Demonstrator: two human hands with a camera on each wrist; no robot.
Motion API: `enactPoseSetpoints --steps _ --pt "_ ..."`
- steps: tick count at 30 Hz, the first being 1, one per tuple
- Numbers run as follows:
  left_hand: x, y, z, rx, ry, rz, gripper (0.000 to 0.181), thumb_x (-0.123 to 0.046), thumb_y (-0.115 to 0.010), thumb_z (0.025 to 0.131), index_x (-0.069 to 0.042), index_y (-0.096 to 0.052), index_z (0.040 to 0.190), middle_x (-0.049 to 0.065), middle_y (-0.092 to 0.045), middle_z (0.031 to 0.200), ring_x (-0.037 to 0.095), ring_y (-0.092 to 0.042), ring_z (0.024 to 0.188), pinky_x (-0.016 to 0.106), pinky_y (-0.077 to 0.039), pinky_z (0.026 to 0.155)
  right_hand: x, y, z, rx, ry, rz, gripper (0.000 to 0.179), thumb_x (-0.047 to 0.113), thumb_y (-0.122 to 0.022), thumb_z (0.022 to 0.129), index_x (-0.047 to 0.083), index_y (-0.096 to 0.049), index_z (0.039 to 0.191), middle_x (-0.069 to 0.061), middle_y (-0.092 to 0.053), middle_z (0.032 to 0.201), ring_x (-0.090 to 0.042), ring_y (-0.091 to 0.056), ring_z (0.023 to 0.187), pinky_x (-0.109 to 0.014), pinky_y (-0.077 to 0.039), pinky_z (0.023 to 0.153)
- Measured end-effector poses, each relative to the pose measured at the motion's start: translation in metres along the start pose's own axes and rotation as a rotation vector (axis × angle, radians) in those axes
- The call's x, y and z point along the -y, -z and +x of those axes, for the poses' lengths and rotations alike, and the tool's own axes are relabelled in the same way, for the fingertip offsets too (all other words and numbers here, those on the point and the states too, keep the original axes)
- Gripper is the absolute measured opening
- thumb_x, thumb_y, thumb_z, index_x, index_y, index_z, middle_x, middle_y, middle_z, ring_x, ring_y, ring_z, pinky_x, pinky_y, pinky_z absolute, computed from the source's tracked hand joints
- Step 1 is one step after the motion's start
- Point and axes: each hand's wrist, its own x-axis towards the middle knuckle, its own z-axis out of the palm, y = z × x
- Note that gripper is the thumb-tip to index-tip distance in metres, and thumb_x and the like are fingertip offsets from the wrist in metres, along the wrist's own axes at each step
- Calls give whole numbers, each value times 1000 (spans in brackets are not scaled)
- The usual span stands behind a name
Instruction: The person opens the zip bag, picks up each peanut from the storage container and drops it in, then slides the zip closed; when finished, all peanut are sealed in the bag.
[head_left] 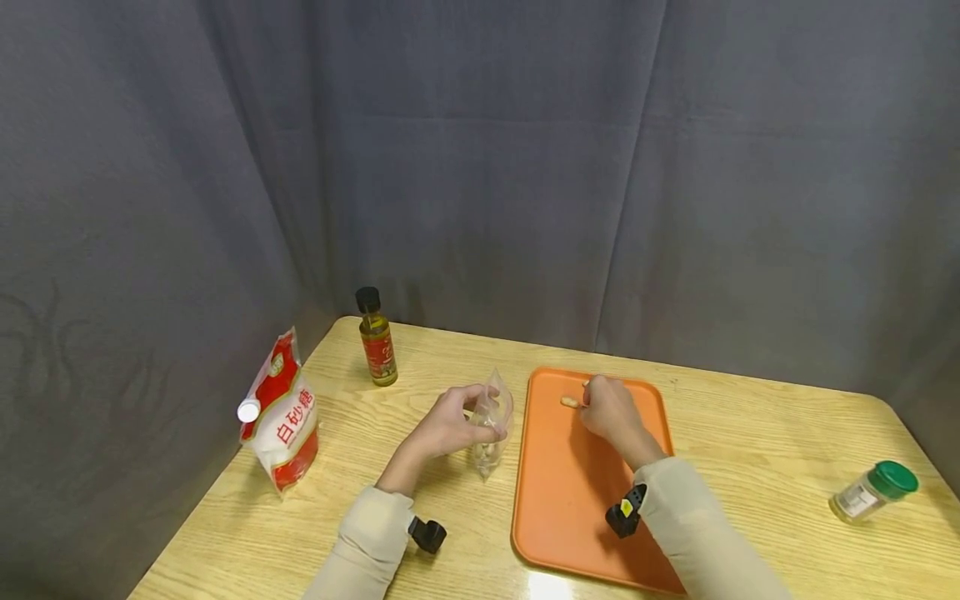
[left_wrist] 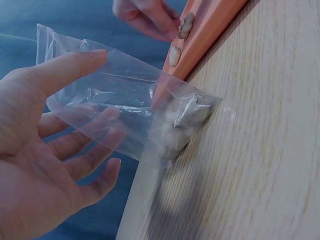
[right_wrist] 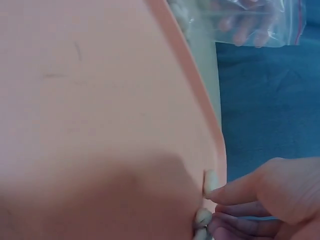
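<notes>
My left hand holds a clear plastic zip bag upright on the table, thumb on one side and fingers curled round the other. Several peanuts lie in the bag's bottom end. Over the far part of the orange tray, my right hand reaches down to some loose peanuts. In the right wrist view its thumb tip meets one peanut, and the other fingertips lie right at its neighbours. I cannot tell whether these fingers pinch one.
Left on the wooden table stand a bag of white sugar and, farther back, an oil bottle with a black cap. A green-lidded jar leans at the far right. Grey curtains hang behind the table.
</notes>
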Motion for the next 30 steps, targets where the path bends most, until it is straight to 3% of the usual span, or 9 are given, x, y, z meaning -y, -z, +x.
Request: enactPoseSetpoints --steps 2,6,10,16,20,24,30 --pt "0 0 -1 -2 1 -2 51 -23 -82 79 -8 -65 125 5 -63 120 26 -57 111 45 -49 90 -2 -4 0 16 4 -11 31 -7 -64 76 11 -49 55 5 -40 58 -11 -31 51 -27 -28 48" --pt "-1 1 -1 -6 1 -4 51 -23 -82 79 -8 -65 125 5 -63 121 26 -57 110 44 -49 89 -4 -8 -1 19 19 -52 6 -1 -71 79 1 -69 74 -5 -65 72 -21 -57 63 -35 -49 59" --pt "-1 2 0 -2 1 -4 54 -22 -82 79 -7 -64 127 5 -64 119 25 -57 110 44 -49 89 -4 -10 -2 19 28 -60 3 0 -71 80 -1 -71 77 -9 -68 79 -29 -63 72 -41 -53 67" --pt "-1 1 -1 -4 0 1 54 -21 -82 78 -7 -64 126 5 -64 118 25 -58 109 44 -49 88 -3 -7 -3 15 51 -55 7 -3 -70 79 2 -71 74 -8 -68 77 -28 -62 69 -41 -53 66" --pt "-2 0 -1 -2 0 -2 54 -22 -82 78 -7 -64 127 5 -64 120 25 -57 110 43 -49 88 2 2 -3 1 65 -35 13 -6 -68 76 4 -67 68 -4 -63 70 -21 -56 61 -36 -48 58" --pt "-2 -1 0 -2 5 8 54 -22 -83 78 -8 -64 126 5 -64 121 25 -57 110 44 -49 89 13 15 -2 -19 98 5 24 -9 -64 76 8 -57 60 3 -46 58 -14 -36 53 -28 -31 49" --pt "-3 0 1 -3 -8 18 46 -19 -82 77 -6 -67 119 6 -63 126 26 -58 111 44 -49 90 43 33 0 -31 179 25 37 -12 -57 76 16 -39 58 6 -30 57 -10 -22 52 -28 -19 50"
